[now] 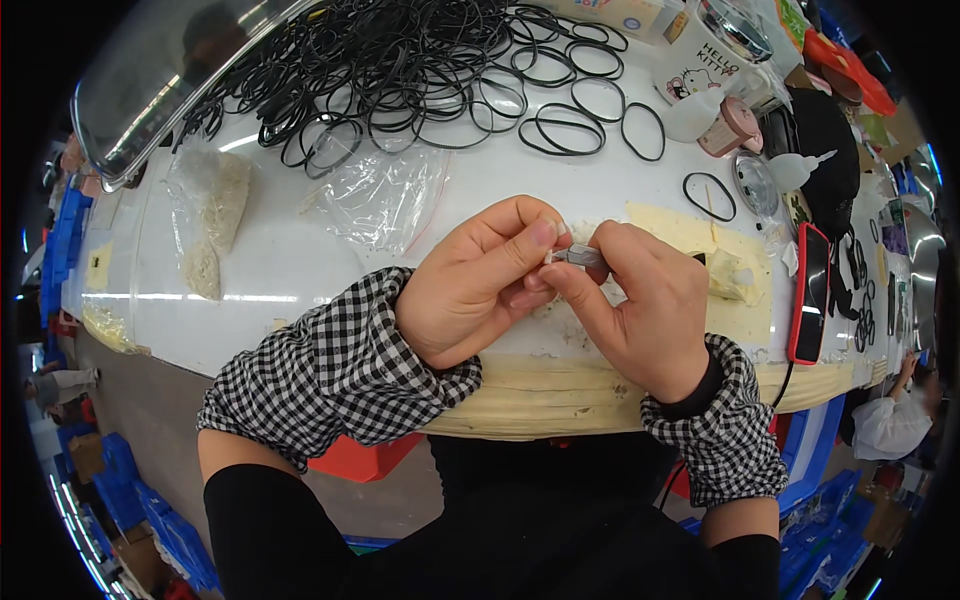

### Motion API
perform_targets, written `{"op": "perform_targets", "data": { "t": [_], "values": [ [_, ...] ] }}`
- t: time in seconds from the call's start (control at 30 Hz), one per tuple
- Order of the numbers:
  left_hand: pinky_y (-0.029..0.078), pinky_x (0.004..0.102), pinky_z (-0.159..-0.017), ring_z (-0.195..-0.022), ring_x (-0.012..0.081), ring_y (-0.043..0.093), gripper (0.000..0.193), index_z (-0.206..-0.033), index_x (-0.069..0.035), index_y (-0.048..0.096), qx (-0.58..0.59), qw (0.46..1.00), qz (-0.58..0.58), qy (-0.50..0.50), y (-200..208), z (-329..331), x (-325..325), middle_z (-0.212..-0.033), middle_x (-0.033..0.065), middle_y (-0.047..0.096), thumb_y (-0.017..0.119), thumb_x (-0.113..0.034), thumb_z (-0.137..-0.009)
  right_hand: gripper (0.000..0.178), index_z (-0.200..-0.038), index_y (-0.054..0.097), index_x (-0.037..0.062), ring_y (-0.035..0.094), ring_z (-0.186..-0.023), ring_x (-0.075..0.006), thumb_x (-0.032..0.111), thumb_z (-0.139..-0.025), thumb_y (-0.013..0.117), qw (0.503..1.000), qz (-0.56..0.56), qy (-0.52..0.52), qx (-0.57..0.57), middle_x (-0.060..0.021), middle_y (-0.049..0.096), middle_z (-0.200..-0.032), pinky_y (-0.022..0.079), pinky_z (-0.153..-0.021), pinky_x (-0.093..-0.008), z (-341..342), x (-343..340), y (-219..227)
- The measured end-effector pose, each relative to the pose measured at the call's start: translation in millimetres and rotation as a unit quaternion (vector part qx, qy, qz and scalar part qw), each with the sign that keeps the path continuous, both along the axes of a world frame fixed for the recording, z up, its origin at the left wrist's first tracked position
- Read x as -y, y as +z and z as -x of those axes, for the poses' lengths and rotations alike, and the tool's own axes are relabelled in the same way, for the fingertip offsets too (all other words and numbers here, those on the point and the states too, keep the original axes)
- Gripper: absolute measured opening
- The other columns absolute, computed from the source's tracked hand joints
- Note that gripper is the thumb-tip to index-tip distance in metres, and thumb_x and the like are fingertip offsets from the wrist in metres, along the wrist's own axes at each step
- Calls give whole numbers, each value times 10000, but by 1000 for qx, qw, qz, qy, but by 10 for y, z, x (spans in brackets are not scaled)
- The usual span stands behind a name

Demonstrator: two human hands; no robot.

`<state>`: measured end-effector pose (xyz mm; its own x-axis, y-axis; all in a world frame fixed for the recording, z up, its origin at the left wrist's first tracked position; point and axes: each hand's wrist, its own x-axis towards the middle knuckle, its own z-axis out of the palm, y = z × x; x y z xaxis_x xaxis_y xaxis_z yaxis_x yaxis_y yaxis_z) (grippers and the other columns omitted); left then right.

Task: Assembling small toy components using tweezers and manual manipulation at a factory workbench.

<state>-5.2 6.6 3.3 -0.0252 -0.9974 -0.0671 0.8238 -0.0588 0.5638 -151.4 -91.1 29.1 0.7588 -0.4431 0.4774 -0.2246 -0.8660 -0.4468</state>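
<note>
Both hands work close together over the near middle of the counter (300, 250). Right hand (628, 295): thumb and forefinger closed on a small gray piece (582, 257), its left end pointing toward the other hand. Left hand (485, 275): thumb and fingertips drawn narrow, apparently pinching a small pale bit (552, 257) right at that end; too small to identify, and contact between the two cannot be confirmed. Step in hand, as judged: fine fingertip work where the gray piece and the pale bit meet. The next move would call for a steady left pinch, the gray piece kept in line, and small finger motions rather than arm motions. On the far side, a large heap of black loops (380, 60) spreads rightward into loosely scattered ones; a single loop (686, 190) lies apart, right of the hands. To the left, a clear bag of pale grains (218, 210); between it and the hands, a crumpled clear bag (385, 200). At right, a red-edged phone (812, 295) with a dark screen, cable running from its near end. Writing: dark lettering and a cartoon face readable on the white container (690, 75) at far right, not copied here; colored print also on a box (620, 12) at the far edge. No lettering made out on the gray piece.
</note>
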Motion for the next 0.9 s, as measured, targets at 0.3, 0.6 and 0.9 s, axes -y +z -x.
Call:
{"op": "perform_targets", "data": {
  "t": [0.3, 0.6, 0.9],
  "values": [
    [364, 163, -624, -717, 38, 429, 146, -1011, -54, 528, 24, 999, -19, 23, 35, 22, -5, -882, -16, 519, 470, -187, -987, 343, -689, 546, 79, 498, -445, -167, 366, -801, 698, 1000, -6, 7, -27, -9, 488, -544, 359, -395, -285, 16, -4, 24],
    [357, 161, -611, -708, 38, 428, 148, -1012, -51, 528, 37, 999, -6, 23, -10, 14, 5, -885, -12, 526, 482, -188, -982, 344, -670, 534, 86, 499, -442, -172, 356, -786, 713, 1000, 15, -11, -7, -11, 485, -541, 360, -391, -289, 10, 7, 4],
    [349, 159, -597, -685, 37, 421, 151, -1000, -53, 531, 78, 995, -31, 51, 18, 38, 1, -862, -13, 531, 494, -197, -977, 346, -670, 534, 88, 501, -448, -175, 362, -784, 712, 999, 40, -20, -10, -14, 477, -541, 365, -398, -292, 10, 1, 5]
  ]
}}
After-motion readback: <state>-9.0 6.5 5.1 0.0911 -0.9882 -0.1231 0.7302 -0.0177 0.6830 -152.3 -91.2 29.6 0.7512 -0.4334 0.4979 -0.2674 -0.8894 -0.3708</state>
